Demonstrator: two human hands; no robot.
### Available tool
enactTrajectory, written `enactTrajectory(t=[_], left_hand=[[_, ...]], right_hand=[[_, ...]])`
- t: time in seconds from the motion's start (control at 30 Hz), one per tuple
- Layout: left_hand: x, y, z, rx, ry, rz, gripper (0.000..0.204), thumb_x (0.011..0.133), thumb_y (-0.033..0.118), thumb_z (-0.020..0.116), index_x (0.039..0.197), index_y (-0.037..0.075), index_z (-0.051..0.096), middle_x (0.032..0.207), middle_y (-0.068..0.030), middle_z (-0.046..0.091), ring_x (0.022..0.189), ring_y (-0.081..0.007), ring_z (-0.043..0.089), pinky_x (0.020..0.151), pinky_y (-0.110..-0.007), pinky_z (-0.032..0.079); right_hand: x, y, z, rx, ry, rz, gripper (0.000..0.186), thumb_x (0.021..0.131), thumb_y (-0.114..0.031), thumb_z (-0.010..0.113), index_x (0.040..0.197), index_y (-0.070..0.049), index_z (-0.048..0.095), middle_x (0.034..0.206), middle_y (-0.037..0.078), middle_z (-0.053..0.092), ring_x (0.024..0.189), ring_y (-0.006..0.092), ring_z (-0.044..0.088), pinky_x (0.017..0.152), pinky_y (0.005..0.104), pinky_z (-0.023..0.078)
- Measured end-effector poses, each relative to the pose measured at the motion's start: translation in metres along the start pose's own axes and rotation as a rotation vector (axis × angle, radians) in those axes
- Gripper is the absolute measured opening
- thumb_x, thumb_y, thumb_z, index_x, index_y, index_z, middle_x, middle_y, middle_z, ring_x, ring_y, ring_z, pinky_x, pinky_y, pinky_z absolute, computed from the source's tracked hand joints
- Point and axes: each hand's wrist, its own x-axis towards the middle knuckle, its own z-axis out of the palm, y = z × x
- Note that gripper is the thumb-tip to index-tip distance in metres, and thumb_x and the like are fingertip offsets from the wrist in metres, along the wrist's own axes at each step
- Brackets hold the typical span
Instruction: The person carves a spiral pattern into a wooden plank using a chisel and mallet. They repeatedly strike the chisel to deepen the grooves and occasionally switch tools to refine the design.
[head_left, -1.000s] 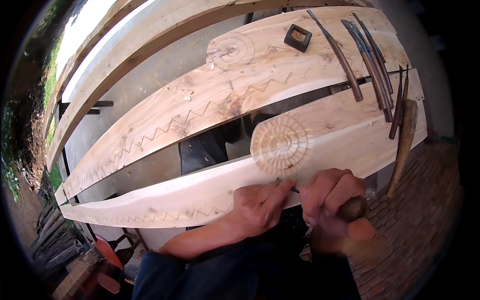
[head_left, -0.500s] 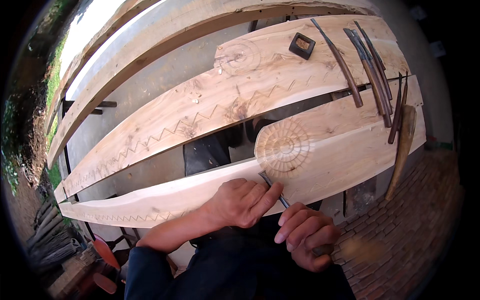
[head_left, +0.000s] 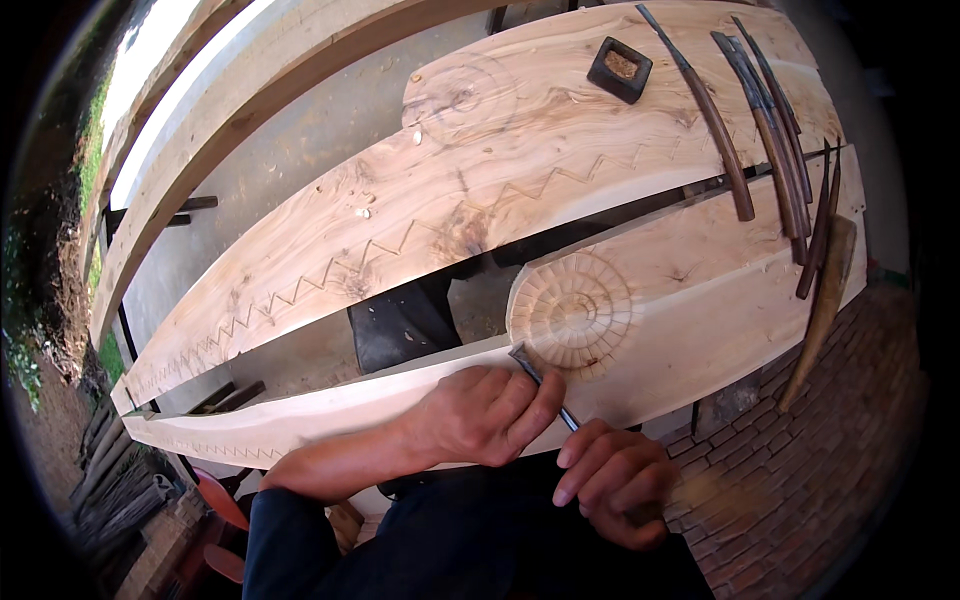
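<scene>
A carving chisel [head_left: 569, 419] slants across the near wooden board [head_left: 730, 290], its metal tip at the lower left rim of a carved round rosette [head_left: 580, 309]. My left hand [head_left: 482, 415] is closed around the blade just behind the tip, resting low against the board. Lower right, my right hand [head_left: 618, 483] wraps the chisel's rear part; the handle is mostly hidden in the palm. Cut lines divide the rosette into rings and wedge-shaped cells.
Beyond lies a second board [head_left: 330, 250] with zigzag lines and a drawn circle. On it are a small dark square box [head_left: 620, 70] and several wood-handled chisels [head_left: 770, 140]. A wooden mallet-like stick [head_left: 820, 315] overhangs the right edge. Curved timbers [head_left: 190, 160] stand at far left.
The chisel tip has shifted slightly left and away from me along the rosette's rim, both hands still on the tool. The whole view has shifted a little.
</scene>
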Motion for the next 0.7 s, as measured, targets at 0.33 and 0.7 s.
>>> enactTrajectory(t=[0.33,0.7], left_hand=[[0.003,-0.0021,0.0,-0.024,0.001,-0.003,0.044,0.079,0.009,0.076,0.12,-0.005,0.074,0.075,-0.0013,0.056,0.061,-0.0103,0.058,0.053,-0.025,0.047],[0.0005,0.0004,0.0015,-0.053,-0.014,-0.01,0.045,0.077,0.009,0.076,0.119,-0.006,0.074,0.079,-0.0053,0.06,0.064,-0.0144,0.063,0.056,-0.027,0.051]], right_hand=[[0.0026,0.0015,0.0018,-0.022,-0.005,-0.023,0.056,0.112,-0.051,0.06,0.078,-0.007,0.054,0.073,0.011,0.07,0.069,0.028,0.076,0.08,0.0509,0.064],[0.0008,0.0002,-0.0002,-0.027,-0.016,-0.012,0.055,0.111,-0.05,0.062,0.077,-0.007,0.054,0.076,0.011,0.071,0.072,0.0285,0.077,0.08,0.0508,0.065]])
